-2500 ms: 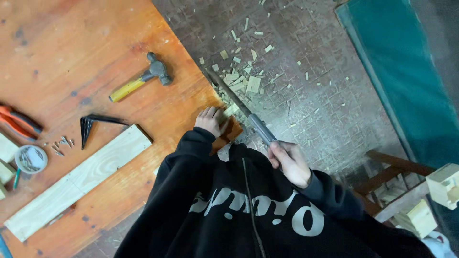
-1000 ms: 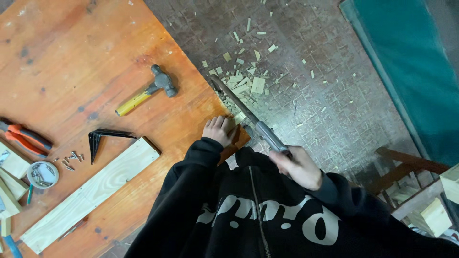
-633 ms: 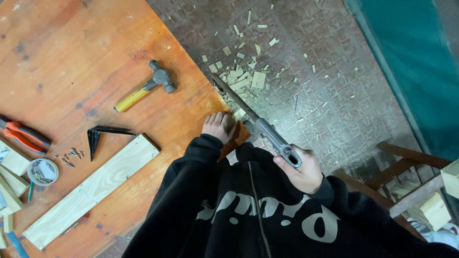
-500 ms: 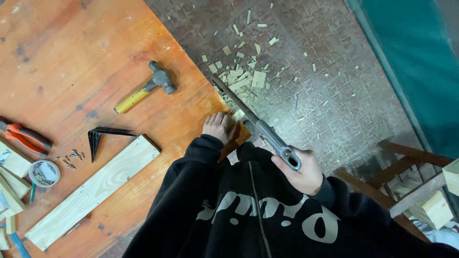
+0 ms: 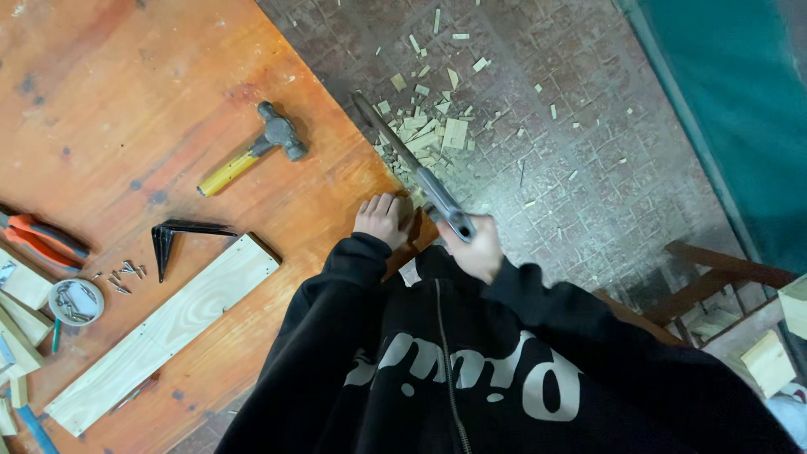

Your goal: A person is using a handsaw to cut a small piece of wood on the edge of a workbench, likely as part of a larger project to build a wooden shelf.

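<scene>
The right hand (image 5: pixel 477 250) was closed round the handle of a saw (image 5: pixel 409 166), whose blade ran slanting away over the edge of the bench (image 5: pixel 126 92), above wood scraps (image 5: pixel 433 126) on the floor. The left hand (image 5: pixel 382 219) lay palm down, fingers bent, pressing a small piece of wood (image 5: pixel 416 202) at the bench edge just beside the blade. Both black sleeves bent inward from the elbows. A hammer (image 5: pixel 252 150) lay well apart on the bench

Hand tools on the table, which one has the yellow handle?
The hammer, lying alone mid-table with a dark metal head. The pliers at the left edge have orange-red handles, and the saw in the right hand is grey metal.
</scene>
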